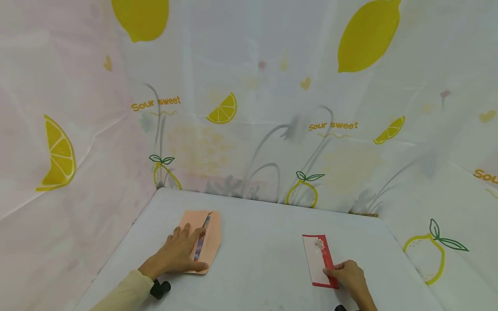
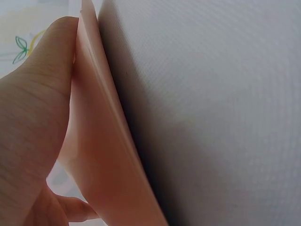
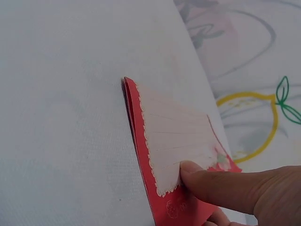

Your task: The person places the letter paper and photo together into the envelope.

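On the left of the table lies a pale pink envelope (image 1: 212, 246), with a strip of a blue-purple printed piece (image 1: 200, 247) showing in its opening. My left hand (image 1: 175, 250) rests over the envelope, fingers spread, its thumb along the near end. In the left wrist view the thumb (image 2: 54, 56) lies against the envelope (image 2: 99, 141), whose edge casts a shadow on the table. Farther right, a folded red card (image 1: 316, 259) has a pale lined panel and a small flower design. My right hand (image 1: 352, 276) pinches its near right edge, thumb on the panel in the right wrist view.
Both things are on a white-covered table (image 1: 256, 255). A lemon-printed cloth (image 1: 249, 142) closes off the back and both sides. A small black object (image 1: 160, 289) shows beside the left wrist, and part of another dark one (image 1: 340, 308) at the bottom edge.
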Motion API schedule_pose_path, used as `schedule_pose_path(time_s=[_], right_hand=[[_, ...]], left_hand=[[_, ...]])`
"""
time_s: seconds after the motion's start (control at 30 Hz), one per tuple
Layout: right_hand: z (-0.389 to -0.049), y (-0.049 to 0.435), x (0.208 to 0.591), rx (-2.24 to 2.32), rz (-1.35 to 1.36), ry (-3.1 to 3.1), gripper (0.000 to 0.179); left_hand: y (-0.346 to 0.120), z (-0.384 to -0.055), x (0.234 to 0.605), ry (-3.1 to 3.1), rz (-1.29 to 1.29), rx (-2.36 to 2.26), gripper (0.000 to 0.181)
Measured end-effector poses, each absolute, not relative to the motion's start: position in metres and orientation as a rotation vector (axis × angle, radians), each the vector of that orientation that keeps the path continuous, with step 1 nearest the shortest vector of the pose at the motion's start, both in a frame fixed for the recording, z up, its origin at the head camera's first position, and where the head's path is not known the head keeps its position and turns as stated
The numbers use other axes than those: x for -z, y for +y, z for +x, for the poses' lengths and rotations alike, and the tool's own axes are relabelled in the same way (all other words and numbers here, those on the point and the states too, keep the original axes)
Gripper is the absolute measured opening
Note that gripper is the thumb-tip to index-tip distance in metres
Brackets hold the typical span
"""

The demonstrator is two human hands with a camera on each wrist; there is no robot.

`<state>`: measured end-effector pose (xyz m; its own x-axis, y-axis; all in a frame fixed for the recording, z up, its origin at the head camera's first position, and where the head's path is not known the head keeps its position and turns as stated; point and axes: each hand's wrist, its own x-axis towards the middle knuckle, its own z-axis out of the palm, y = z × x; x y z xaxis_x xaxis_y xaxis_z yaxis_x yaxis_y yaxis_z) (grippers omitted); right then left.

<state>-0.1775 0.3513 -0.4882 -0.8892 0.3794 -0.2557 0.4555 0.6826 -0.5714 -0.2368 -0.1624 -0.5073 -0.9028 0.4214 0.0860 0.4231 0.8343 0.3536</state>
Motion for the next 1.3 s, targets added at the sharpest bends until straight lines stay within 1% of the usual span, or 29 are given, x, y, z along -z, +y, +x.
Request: schedule_pose_path(time_s=[0.1,0.33,0.67,0.93,1.1,1.3], right_hand=[[-0.177,0.352,0.488,1.018,0.690,2.767,0.053],[-0.176,0.358,0.494,1.214,0.669,2.742,0.038],[-0.181,0.362,0.495,1.430,0.667,2.629,0.032],[-0.182,0.357,0.490,1.601,0.658,2.549,0.030],[-0.183,0.352,0.486,1.665,0.666,2.515,0.032],[-0.186,0.344,0.483,1.720,0.678,2.488,0.042]], left_hand=[[-0.163,-0.237,0.507,-3.010,-0.685,0.582,0.111],[-0.164,-0.237,0.508,-3.006,-0.680,0.603,0.111],[-0.163,-0.236,0.508,-3.000,-0.683,0.599,0.111],[-0.163,-0.237,0.509,-2.998,-0.692,0.590,0.111],[-0.164,-0.237,0.507,-3.007,-0.696,0.597,0.111],[-0.163,-0.237,0.508,-3.012,-0.693,0.586,0.110]])
